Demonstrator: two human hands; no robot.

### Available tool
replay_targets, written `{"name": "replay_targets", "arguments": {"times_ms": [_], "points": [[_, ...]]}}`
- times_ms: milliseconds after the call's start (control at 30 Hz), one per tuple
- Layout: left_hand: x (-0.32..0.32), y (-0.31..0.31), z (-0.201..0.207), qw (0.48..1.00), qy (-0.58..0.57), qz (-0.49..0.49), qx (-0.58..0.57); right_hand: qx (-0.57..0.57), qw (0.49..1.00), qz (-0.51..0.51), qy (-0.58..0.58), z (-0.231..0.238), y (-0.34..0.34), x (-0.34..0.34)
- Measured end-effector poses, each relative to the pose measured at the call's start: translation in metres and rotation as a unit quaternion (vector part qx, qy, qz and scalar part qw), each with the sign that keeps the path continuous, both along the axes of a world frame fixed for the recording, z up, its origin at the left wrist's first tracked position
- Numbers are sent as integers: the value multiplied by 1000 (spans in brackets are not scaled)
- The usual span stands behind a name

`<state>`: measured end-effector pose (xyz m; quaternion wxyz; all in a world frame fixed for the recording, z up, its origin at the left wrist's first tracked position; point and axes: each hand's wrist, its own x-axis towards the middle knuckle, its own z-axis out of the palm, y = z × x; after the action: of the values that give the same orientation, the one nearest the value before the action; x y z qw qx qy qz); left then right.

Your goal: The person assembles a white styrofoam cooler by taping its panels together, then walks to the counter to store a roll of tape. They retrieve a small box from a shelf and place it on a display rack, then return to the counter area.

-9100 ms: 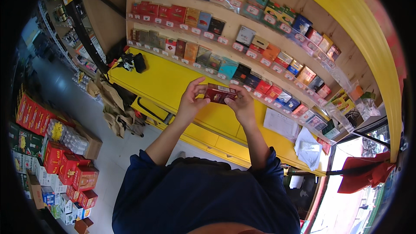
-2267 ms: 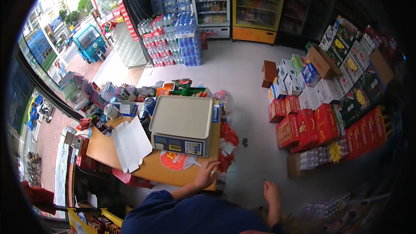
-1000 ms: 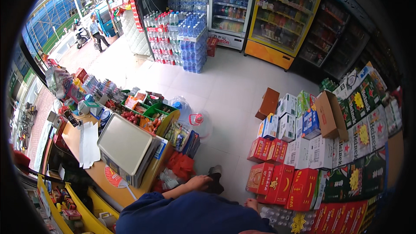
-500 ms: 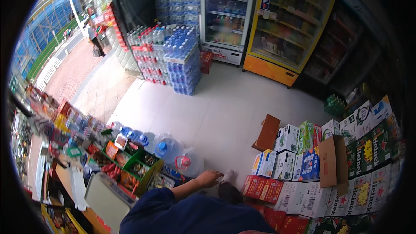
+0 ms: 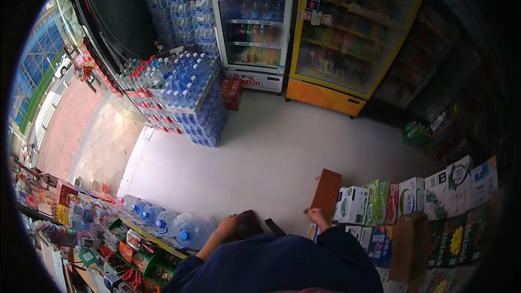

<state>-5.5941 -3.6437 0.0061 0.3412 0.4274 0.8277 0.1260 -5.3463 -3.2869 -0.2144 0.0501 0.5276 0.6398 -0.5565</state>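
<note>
My left hand [image 5: 227, 227] hangs low beside my dark trouser leg [image 5: 248, 223], close to big clear water jugs with blue caps [image 5: 187, 233]. Its fingers are blurred and partly turned from view, so I cannot tell how they are set. My right hand [image 5: 318, 218] is curled into a loose fist with nothing showing in it. It is next to the near end of a brown wooden stool [image 5: 325, 189]; whether the two touch is unclear. Both forearms come out of dark blue sleeves.
Boxed drinks [image 5: 353, 204] and an opened cardboard box [image 5: 407, 247] are stacked at the right. Goods fill the left counter [image 5: 135, 255]. Shrink-wrapped bottles [image 5: 190, 95] stand by the doorway. A white fridge [image 5: 252, 32] and a yellow-framed one [image 5: 353, 38] line the far side.
The view has shifted; the bottle stacks and the white fridge now sit further left in it. My right hand has come into view by the stool. My left hand's outstretched fingers no longer show clearly.
</note>
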Motion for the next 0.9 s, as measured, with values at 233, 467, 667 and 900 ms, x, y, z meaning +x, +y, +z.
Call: {"name": "replay_targets", "arguments": {"times_ms": [233,467,667,900], "points": [[-127,105,-8,998,-56,-33,26,89,987,43,130,68,93,-206],[-303,234,4,999,-7,-37,28,72,927,342,-135,43,124,-183],[-414,324,6,998,4,-40,55,21,944,269,-190,42,186,-214],[-513,433,7,997,-19,1,74,294,778,544,-108,37,324,-331]]}}
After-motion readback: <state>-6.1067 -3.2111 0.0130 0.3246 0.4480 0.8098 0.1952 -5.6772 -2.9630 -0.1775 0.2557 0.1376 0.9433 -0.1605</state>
